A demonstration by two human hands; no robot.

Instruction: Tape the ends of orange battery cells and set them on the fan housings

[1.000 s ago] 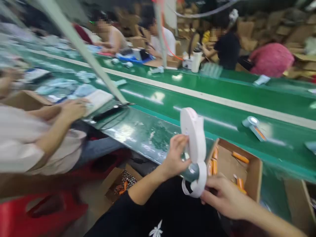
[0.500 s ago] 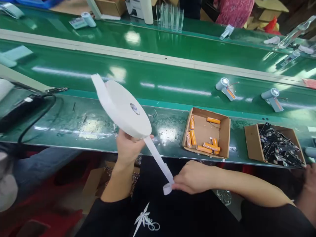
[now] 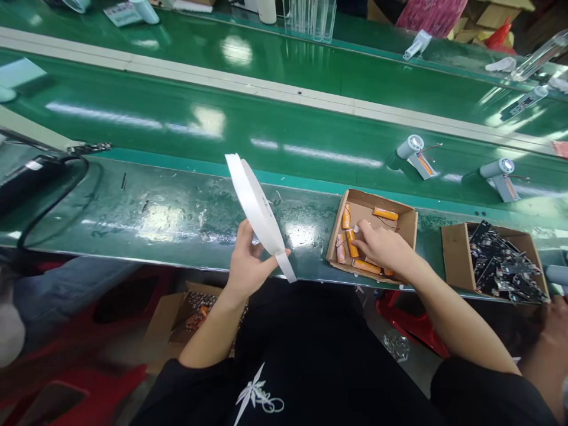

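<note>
My left hand [image 3: 247, 266] grips a big roll of white tape [image 3: 256, 208] by its lower edge, held edge-on above the near green bench. A short loose tape end hangs from the roll beside my thumb. My right hand [image 3: 381, 247] reaches into a small open cardboard box [image 3: 402, 208] of orange cylindrical cells [image 3: 385, 214]. Its fingers are bent and pinched, with a small white piece of tape stuck at a fingertip, touching the cells on the box's left side.
A second cardboard box [image 3: 451, 251] of black circuit boards stands to the right. Two grey cylindrical parts [image 3: 412, 149] with orange cells lie on the green conveyor belt [image 3: 284, 127]. Another person's hand [image 3: 550, 322] shows at the right edge. A carton [image 3: 186, 307] sits on the floor under the bench.
My right hand has left the pulled-out tape strip and moved up into the box of orange cells. The roll has turned edge-on and the long strip is gone, leaving a short end.
</note>
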